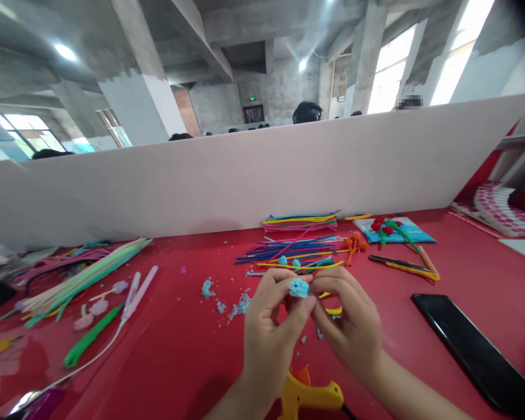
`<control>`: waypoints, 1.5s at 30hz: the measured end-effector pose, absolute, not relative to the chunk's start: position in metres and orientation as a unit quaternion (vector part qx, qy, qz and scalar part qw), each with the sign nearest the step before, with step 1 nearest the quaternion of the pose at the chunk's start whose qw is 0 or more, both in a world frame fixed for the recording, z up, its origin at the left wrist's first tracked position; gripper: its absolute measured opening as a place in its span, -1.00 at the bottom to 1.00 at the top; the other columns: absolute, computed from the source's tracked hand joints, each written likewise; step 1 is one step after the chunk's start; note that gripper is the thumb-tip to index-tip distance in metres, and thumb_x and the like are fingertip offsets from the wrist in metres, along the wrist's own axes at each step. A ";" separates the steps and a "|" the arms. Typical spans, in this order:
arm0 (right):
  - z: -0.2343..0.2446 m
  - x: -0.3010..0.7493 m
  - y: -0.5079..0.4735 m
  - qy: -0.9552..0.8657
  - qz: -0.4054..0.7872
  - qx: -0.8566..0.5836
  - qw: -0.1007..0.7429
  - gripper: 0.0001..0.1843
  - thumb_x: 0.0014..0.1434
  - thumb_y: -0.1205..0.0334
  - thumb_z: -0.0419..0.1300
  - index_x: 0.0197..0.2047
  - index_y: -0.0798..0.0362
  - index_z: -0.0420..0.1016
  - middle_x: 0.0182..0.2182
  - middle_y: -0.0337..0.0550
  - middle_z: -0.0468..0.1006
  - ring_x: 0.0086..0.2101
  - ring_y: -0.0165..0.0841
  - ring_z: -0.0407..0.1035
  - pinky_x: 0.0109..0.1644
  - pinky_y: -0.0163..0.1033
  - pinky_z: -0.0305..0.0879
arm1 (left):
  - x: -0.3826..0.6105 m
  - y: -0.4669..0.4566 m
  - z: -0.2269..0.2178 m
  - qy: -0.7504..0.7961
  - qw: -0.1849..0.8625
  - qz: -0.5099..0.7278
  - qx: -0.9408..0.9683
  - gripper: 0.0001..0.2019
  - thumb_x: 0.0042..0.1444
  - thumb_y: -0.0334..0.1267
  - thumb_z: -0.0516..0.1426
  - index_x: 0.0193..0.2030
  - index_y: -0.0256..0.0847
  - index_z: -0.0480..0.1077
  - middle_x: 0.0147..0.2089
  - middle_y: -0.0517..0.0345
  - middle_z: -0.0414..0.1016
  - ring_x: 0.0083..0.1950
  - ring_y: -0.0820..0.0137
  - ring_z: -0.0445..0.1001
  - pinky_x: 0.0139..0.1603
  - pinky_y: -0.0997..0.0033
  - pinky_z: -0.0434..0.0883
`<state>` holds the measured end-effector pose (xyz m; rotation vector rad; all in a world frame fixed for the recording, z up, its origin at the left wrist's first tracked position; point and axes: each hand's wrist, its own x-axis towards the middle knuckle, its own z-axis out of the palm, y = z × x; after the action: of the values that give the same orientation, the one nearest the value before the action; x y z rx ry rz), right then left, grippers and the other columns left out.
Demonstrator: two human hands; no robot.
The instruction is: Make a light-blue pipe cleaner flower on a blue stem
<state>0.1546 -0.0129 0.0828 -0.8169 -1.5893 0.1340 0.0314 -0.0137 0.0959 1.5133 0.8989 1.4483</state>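
One small blue tuft [298,288] is pinched in the fingertips of the left hand [269,324] and the right hand [352,312], above a red table [170,338]. A yellow glue gun [308,396] lies beneath.

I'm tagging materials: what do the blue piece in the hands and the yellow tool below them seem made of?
Blue piece: perhaps chenille fibre, matte, given its fuzzy, tufted surface.
Yellow tool: likely moulded plastic, smooth-looking, given its even colour and rounded edges.
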 end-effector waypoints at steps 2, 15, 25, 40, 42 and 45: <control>0.079 0.154 -0.011 -0.700 0.037 -0.362 0.615 -0.83 0.07 0.50 0.11 -0.31 0.04 0.36 -0.40 -0.15 0.43 -0.36 -0.36 0.33 -0.30 -0.26 0.30 | 0.036 -0.013 0.091 0.340 0.524 0.595 0.506 -0.88 0.02 -0.37 0.19 -0.27 -0.15 0.49 -0.30 0.20 0.40 -0.25 0.45 0.38 -0.20 0.48 0.35; 0.071 0.161 -0.018 -0.756 0.098 -0.499 0.413 -0.89 0.16 0.30 0.04 -0.23 0.07 0.33 -0.42 -0.19 0.45 -0.42 -0.40 0.35 -0.33 -0.30 0.25 | 0.000 0.004 0.087 0.349 0.665 0.573 0.328 -0.92 -0.16 -0.41 0.29 -0.46 -0.34 0.50 -0.43 0.15 0.50 -0.41 0.56 0.42 -0.38 0.63 0.35; 0.011 0.143 -0.077 -0.885 0.026 -0.465 0.006 -0.65 -0.04 0.34 0.16 -0.12 0.19 0.44 -0.17 0.13 0.45 -0.14 -0.06 0.31 -0.15 -0.02 0.25 | -0.039 0.000 0.031 0.475 0.597 0.513 0.395 -0.82 -0.11 -0.28 0.25 -0.35 -0.34 0.45 -0.60 0.25 0.39 -0.61 0.58 0.34 -0.66 0.66 0.23; 0.015 0.182 -0.040 -0.782 0.158 -0.520 0.305 -0.93 0.06 0.31 0.09 -0.32 0.07 0.29 -0.32 -0.12 0.36 -0.35 -0.34 0.29 -0.30 -0.28 0.22 | -0.035 -0.003 -0.001 0.469 0.628 0.484 0.390 -0.83 -0.13 -0.26 0.24 -0.41 -0.30 0.40 -0.50 0.22 0.42 -0.56 0.57 0.38 -0.65 0.65 0.27; 0.012 0.182 -0.040 -0.733 0.237 -0.517 0.373 -0.88 0.11 0.19 0.11 -0.33 0.06 0.30 -0.40 -0.18 0.38 -0.42 -0.37 0.29 -0.36 -0.29 0.23 | -0.029 -0.008 -0.004 0.467 0.653 0.461 0.378 -0.83 -0.14 -0.26 0.25 -0.41 -0.29 0.40 -0.50 0.22 0.42 -0.56 0.55 0.39 -0.65 0.63 0.28; 0.006 0.180 -0.048 -0.670 0.358 -0.502 0.414 -0.78 0.14 0.06 0.09 -0.25 0.03 0.34 -0.41 -0.21 0.44 -0.45 -0.39 0.33 -0.41 -0.31 0.26 | -0.023 -0.014 -0.006 0.464 0.674 0.442 0.367 -0.84 -0.10 -0.25 0.25 -0.43 -0.27 0.38 -0.56 0.27 0.38 -0.60 0.56 0.36 -0.65 0.62 0.26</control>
<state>0.1804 -0.0482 0.0055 -1.2615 -1.6842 0.9005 -0.0232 -0.0143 -0.0061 0.8263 1.0437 0.9937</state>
